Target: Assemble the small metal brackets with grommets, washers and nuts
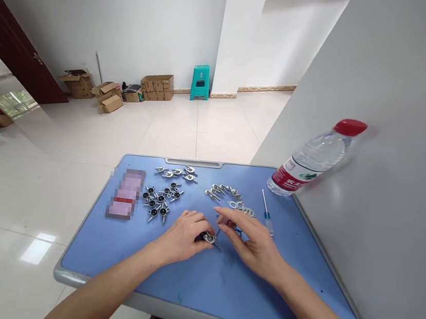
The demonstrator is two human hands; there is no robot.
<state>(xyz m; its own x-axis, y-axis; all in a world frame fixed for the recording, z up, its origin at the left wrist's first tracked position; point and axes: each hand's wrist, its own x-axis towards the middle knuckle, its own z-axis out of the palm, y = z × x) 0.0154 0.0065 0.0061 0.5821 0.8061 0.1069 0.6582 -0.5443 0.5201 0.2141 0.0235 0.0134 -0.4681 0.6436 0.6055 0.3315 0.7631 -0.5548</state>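
2 hands (186, 235), 9 clustered black-disc parts (160, 198), 5 silver parts (190, 178) behind them, 1 blue-handled screwdriver (268, 223), 1 bottle (297, 172)

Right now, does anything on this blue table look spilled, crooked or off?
Nothing looks spilled. The bottle by the right edge of the table appears tilted, perhaps only lens distortion. A greenish mark breaks the blue near the front.

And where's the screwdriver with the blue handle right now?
In the head view, the blue-handled screwdriver lies on the right side of the blue table, between the person's right hand and the red-capped bottle.
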